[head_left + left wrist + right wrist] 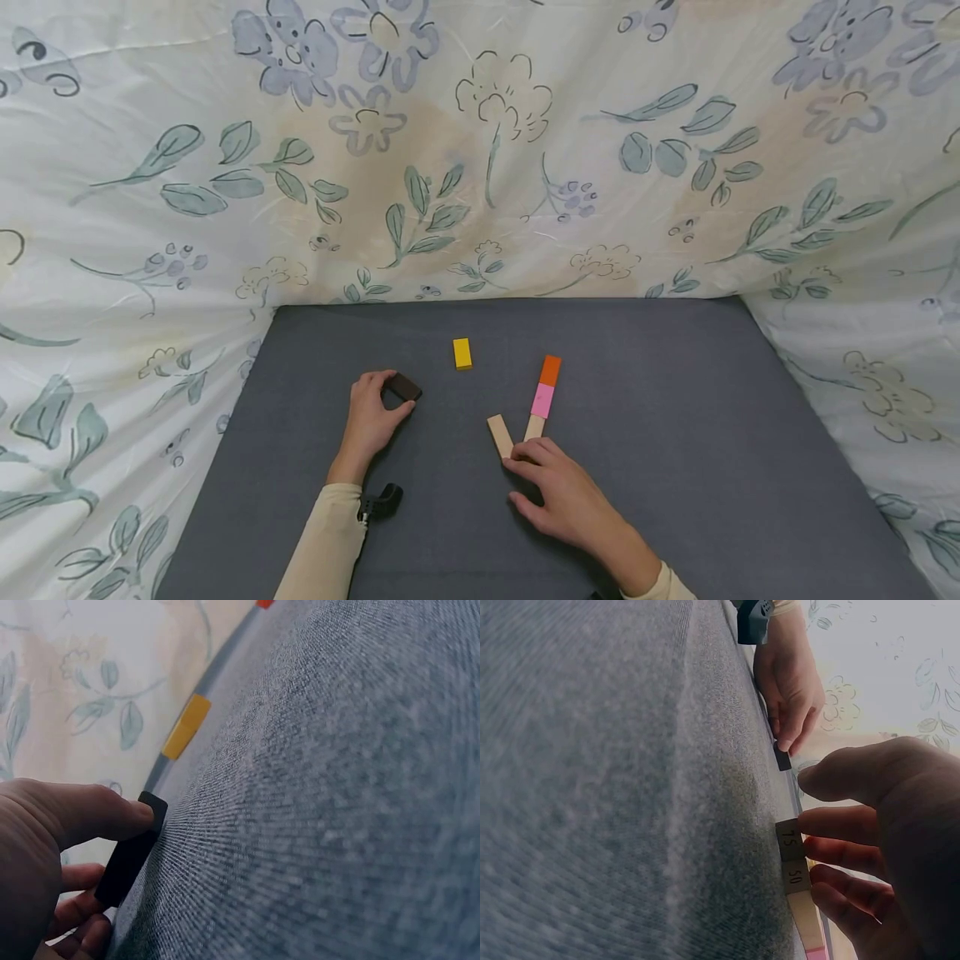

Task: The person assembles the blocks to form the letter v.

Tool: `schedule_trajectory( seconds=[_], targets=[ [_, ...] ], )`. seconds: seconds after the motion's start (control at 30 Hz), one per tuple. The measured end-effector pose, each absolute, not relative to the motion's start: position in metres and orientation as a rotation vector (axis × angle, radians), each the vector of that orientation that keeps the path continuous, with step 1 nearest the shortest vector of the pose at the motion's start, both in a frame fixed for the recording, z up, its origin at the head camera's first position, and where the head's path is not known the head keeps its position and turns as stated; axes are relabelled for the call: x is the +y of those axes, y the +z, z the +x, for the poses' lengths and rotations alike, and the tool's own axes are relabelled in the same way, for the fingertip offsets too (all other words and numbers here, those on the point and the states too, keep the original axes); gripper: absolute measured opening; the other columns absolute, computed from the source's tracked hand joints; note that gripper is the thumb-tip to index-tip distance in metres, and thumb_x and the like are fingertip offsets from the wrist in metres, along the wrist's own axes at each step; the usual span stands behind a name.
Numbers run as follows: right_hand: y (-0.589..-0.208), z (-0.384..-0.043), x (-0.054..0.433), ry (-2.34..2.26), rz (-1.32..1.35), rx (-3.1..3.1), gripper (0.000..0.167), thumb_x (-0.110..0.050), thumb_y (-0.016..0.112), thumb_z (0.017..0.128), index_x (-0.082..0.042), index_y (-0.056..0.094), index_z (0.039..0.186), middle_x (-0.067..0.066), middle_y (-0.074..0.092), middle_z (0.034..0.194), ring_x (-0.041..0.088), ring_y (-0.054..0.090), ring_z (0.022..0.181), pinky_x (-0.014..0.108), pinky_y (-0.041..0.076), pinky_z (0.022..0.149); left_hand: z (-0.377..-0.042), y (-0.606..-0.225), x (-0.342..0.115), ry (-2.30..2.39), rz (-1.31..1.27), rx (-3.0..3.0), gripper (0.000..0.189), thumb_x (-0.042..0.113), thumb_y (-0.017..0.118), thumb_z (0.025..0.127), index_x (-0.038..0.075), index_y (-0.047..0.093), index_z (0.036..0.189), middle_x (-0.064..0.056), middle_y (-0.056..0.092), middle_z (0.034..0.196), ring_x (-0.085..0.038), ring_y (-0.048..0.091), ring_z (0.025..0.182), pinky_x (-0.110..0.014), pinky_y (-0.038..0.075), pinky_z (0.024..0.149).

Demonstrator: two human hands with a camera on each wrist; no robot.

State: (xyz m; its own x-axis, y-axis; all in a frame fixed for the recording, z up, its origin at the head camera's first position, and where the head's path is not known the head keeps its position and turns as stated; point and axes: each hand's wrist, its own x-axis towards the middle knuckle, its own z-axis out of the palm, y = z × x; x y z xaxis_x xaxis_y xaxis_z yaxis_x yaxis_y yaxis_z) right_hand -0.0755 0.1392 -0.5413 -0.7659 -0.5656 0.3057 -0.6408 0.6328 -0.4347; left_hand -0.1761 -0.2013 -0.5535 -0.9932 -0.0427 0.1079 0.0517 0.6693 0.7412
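My left hand (371, 423) pinches a dark brown block (405, 387) at the left of the grey cloth. In the left wrist view the thumb lies at one end of that block and the fingers are on its far side. My right hand (564, 497) has its fingertips at the near ends of two plain wooden blocks, its thumb held apart. One wooden block (499, 436) slants to the left; the other (534, 427) lines up with a pink block (542, 401) and an orange block (551, 370). In the right wrist view, end faces marked 75 (788, 839) and 50 (796, 876) show beside the fingers.
A yellow block (462, 354) lies towards the back, between the dark block and the orange one. The grey cloth (675, 433) covers the table surface. Floral fabric (495, 167) hangs behind and along both sides. A black wrist device (384, 502) is on the left wrist.
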Motion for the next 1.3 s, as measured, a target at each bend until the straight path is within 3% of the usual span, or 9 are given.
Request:
schedule_trajectory(
  seconds=[0.33,1.3],
  targets=[
    [-0.5415,-0.0754,0.1395,0.779,0.989,-2.721,0.04,-0.022,0.09,0.089,-0.012,0.081,0.127,-0.004,0.066,0.126,0.014,0.057,0.12,0.039,0.057,0.1,-0.1758,-0.5523,-0.201,-1.286,0.003,-2.737,0.061,0.012,0.087,0.093,-0.003,0.06,0.146,-0.027,0.052,0.142,-0.043,0.054,0.123,-0.06,0.047,0.103],
    [-0.5438,-0.0764,0.1392,0.811,0.985,-2.722,0.04,-0.02,0.09,0.09,-0.012,0.081,0.127,-0.005,0.066,0.126,0.014,0.057,0.12,0.04,0.056,0.101,-0.1747,-0.5469,-0.1937,-1.278,-0.051,-2.785,0.061,0.012,0.09,0.092,-0.002,0.063,0.145,-0.023,0.055,0.138,-0.039,0.057,0.119,-0.057,0.049,0.103]
  ],
)
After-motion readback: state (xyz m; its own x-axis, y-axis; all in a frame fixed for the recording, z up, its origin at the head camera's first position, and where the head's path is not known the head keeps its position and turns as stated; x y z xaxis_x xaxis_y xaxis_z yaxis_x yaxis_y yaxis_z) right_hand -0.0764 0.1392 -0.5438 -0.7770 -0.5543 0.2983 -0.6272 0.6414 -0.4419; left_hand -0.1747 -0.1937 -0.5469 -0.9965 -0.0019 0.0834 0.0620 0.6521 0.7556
